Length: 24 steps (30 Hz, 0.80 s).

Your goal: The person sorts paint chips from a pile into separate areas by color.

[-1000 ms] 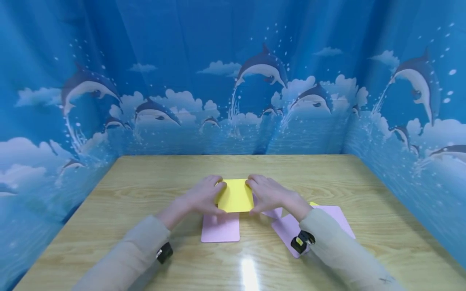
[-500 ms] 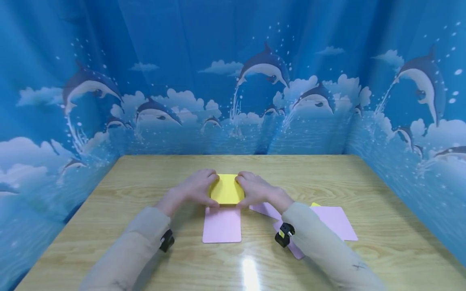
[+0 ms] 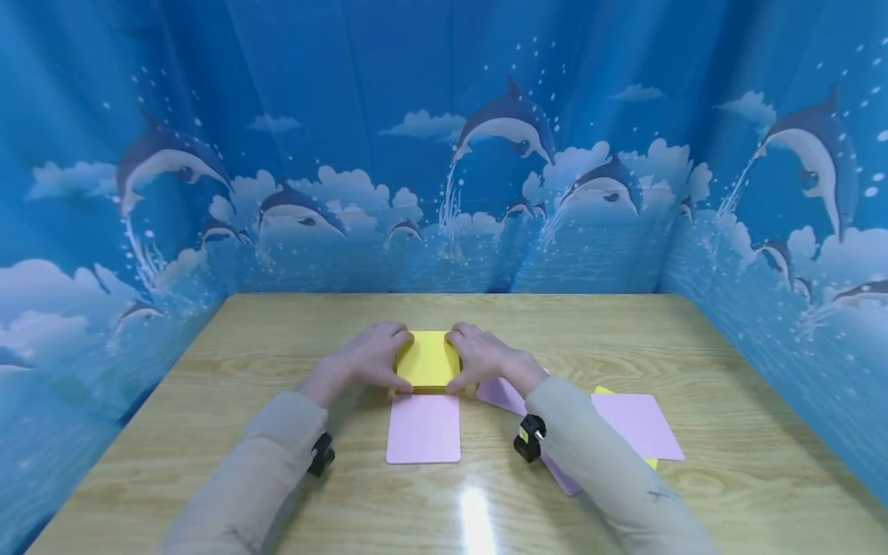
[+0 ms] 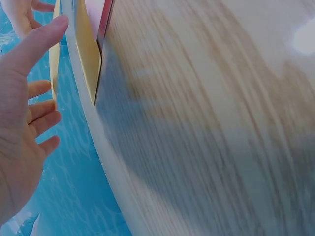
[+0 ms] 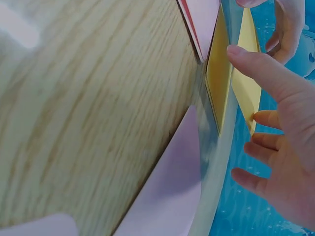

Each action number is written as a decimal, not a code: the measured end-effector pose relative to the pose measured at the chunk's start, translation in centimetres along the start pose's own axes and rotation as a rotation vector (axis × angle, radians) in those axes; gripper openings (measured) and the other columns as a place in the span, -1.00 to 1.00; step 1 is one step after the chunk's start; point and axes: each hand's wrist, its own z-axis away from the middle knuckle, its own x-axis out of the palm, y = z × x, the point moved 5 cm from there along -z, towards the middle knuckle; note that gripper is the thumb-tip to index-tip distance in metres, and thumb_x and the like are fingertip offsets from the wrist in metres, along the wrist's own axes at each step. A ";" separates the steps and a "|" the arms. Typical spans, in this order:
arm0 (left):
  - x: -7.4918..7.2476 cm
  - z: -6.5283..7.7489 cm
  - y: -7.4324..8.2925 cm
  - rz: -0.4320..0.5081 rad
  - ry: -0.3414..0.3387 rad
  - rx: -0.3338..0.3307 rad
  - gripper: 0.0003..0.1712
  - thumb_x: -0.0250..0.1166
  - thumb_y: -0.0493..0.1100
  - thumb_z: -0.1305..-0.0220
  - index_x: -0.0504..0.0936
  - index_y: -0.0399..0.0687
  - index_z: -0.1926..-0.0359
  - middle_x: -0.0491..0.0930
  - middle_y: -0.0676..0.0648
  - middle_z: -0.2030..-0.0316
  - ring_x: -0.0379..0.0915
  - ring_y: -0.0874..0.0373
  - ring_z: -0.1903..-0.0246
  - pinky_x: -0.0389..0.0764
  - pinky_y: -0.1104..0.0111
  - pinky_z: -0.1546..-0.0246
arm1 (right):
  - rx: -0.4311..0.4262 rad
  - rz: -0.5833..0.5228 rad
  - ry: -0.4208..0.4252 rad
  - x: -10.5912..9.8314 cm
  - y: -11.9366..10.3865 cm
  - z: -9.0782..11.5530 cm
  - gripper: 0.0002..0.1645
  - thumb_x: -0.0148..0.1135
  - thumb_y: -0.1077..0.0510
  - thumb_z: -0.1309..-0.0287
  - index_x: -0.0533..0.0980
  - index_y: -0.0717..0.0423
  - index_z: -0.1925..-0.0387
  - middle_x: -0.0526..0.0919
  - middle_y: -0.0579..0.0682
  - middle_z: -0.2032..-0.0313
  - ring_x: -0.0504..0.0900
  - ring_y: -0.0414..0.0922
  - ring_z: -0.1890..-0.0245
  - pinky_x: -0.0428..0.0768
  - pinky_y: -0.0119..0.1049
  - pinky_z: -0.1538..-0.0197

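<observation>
A yellow card [image 3: 428,361] is held level between my two hands. My left hand [image 3: 371,356] grips its left edge, thumb at the near corner and fingers at the far one. My right hand [image 3: 483,358] grips the right edge the same way. In the right wrist view the held card hangs just above a yellow card pile [image 5: 218,81] that lies on the table. Beside that pile, on the near side, lies a pink card pile [image 3: 423,430] with a thin red line along its edge.
To the right a loose pink card [image 3: 501,394] lies partly behind my right wrist. Farther right another pink card [image 3: 641,424] overlaps a yellow card [image 3: 602,390]. My right sleeve covers part of a further pink card [image 3: 562,472]. A blue dolphin curtain [image 3: 444,193] surrounds the wooden table.
Both hands have moved left with the yellow card, from right of the pink pile to directly behind it. The card now appears flatter, over the yellow pile. In the last half second the hands moved little.
</observation>
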 end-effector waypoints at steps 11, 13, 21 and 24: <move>0.9 -0.5 -0.3 -0.012 -0.082 -0.055 -0.05 0.36 0.31 0.13 0.36 -0.23 -0.17 0.30 -0.26 -0.17 0.21 -0.13 -0.17 0.23 0.05 -0.19 | 0.022 -0.033 -0.033 0.9 0.2 -1.0 0.02 0.39 -0.22 0.14 0.24 0.25 -0.25 0.22 0.19 -0.23 0.24 0.04 -0.20 0.29 -0.08 -0.21; 1.0 -0.6 -0.3 -0.021 -0.096 -0.061 -0.04 0.35 0.32 0.12 0.36 -0.23 -0.17 0.30 -0.26 -0.18 0.20 -0.12 -0.18 0.23 0.05 -0.19 | 0.030 -0.037 -0.045 1.1 0.2 -1.1 0.01 0.38 -0.21 0.12 0.24 0.25 -0.25 0.22 0.19 -0.24 0.23 0.05 -0.22 0.28 -0.06 -0.22; 1.5 -0.7 -0.4 -0.050 -0.147 -0.088 -0.07 0.32 0.31 0.09 0.37 -0.20 -0.18 0.31 -0.23 -0.18 0.19 -0.11 -0.19 0.22 0.05 -0.20 | 0.061 -0.018 -0.083 1.7 0.3 -1.5 0.02 0.33 -0.24 0.08 0.20 0.21 -0.30 0.17 0.18 -0.30 0.14 0.04 -0.30 0.20 -0.05 -0.28; 1.7 -0.8 -0.5 -0.059 -0.166 -0.095 -0.07 0.29 0.33 0.07 0.36 -0.18 -0.20 0.29 -0.22 -0.20 0.16 -0.10 -0.21 0.19 0.04 -0.21 | 0.077 -0.018 -0.105 1.8 0.4 -1.6 0.02 0.31 -0.26 0.06 0.18 0.19 -0.31 0.14 0.16 -0.31 0.11 0.03 -0.31 0.18 -0.06 -0.29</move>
